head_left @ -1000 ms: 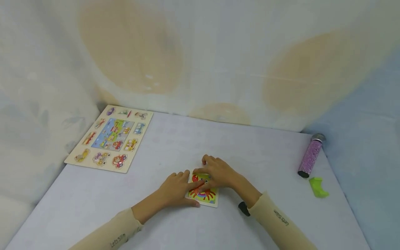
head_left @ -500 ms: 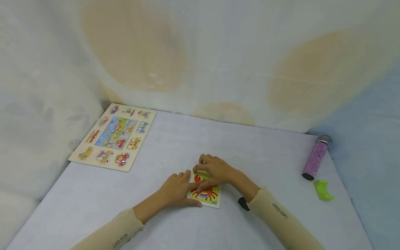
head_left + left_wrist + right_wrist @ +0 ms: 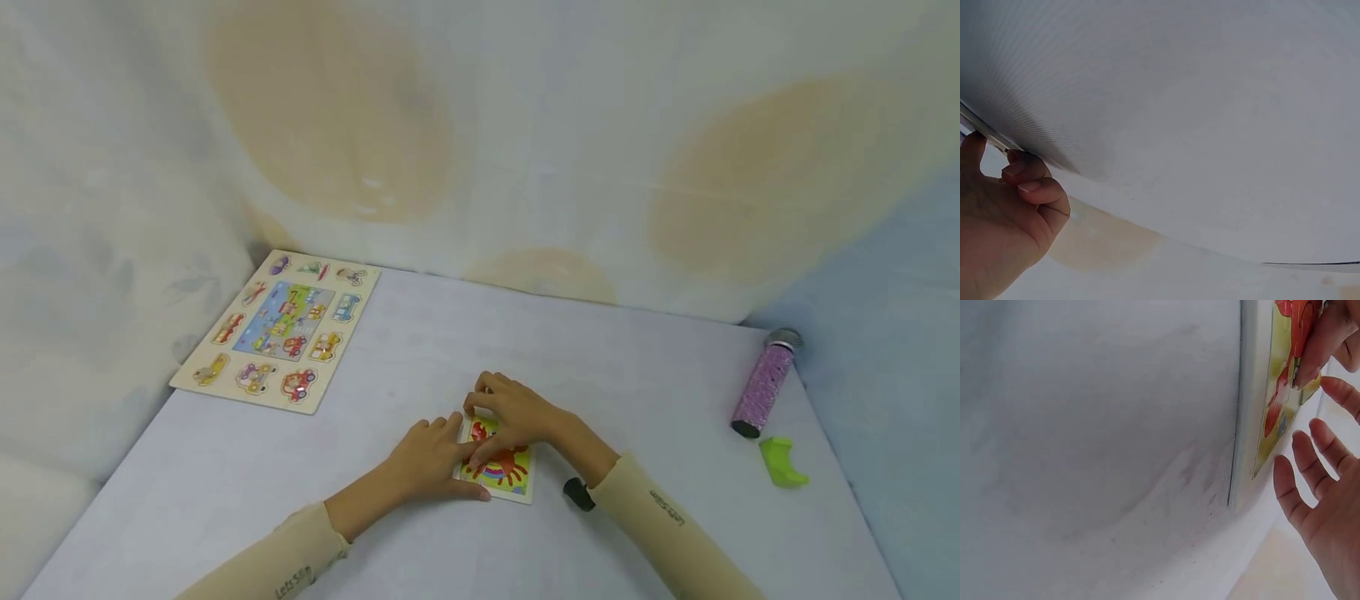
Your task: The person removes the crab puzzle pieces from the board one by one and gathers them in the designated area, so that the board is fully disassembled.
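While crab puzzle (image 3: 512,470) lies under R hand (image 3: 513,415), L hand (image 3: 426,458) touches it — both spread.

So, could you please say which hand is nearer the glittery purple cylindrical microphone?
Right. The right hand is left of the microphone, over the flat yellow crab puzzle; the left hand is farther, at that puzzle's left edge.

On the bench (image 3: 637,358), the crab puzzle (image 3: 516,477) lies between the left hand (image 3: 431,458), at its left edge, and the right hand (image 3: 516,412), over its far part. Beyond the left hand, leftward, lies the vehicle board (image 3: 285,321); well right of the right hand, the microphone (image 3: 765,387), with a block (image 3: 782,463) just before it.
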`<state>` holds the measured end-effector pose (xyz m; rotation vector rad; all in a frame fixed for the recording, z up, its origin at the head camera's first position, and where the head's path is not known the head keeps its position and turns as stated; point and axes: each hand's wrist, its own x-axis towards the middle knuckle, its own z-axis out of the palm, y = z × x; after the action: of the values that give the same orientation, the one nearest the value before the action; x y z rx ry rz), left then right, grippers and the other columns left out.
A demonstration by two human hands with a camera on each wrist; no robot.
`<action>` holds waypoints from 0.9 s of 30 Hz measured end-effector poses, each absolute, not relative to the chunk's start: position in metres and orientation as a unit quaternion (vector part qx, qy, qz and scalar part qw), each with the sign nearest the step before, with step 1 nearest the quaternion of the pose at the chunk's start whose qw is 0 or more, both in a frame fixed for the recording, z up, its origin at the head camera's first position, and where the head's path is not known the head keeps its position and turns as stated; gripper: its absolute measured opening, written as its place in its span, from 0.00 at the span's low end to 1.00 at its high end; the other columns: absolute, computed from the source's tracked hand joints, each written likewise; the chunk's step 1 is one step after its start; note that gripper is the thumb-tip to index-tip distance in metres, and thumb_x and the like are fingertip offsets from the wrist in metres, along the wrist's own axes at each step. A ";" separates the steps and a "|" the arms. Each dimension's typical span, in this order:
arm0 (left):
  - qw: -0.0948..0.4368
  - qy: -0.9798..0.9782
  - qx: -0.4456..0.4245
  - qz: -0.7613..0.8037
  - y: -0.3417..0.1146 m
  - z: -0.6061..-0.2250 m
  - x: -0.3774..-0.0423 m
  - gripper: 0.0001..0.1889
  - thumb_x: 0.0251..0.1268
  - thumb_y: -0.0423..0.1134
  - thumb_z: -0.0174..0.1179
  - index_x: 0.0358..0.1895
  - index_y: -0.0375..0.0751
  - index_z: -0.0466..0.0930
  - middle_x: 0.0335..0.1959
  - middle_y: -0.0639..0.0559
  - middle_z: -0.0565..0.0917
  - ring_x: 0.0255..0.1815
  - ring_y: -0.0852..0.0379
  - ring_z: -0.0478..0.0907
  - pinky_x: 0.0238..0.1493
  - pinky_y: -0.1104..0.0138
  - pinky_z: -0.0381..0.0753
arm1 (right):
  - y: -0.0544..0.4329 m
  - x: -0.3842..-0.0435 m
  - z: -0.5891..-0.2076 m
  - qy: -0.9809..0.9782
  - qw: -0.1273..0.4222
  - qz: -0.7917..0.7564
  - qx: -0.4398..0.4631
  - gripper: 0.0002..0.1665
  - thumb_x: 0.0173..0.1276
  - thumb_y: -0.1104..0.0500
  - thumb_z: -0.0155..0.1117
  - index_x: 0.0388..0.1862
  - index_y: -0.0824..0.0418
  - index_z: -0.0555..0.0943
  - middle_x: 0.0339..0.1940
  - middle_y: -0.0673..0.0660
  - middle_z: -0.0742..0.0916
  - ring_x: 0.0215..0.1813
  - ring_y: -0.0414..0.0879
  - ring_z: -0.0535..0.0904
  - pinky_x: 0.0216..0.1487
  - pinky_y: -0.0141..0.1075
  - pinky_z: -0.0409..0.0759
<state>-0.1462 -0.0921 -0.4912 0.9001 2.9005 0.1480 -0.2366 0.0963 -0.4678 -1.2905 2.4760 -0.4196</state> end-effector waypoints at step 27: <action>0.039 0.951 0.306 -0.004 -0.091 -0.496 -0.144 0.42 0.54 0.83 0.43 0.74 0.78 0.58 0.46 0.48 0.71 0.32 0.57 0.65 0.31 0.68 0.64 | 0.104 -0.237 -0.472 0.859 0.190 -0.356 -0.315 0.03 0.62 0.61 0.72 0.30 0.59 0.88 0.41 0.52 0.77 0.51 0.47 0.63 0.54 0.41 0.62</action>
<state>-0.1443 -0.0913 -0.4955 0.9387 2.9165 -0.0122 -0.2374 0.1042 -0.4716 -0.8867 2.4137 -1.0020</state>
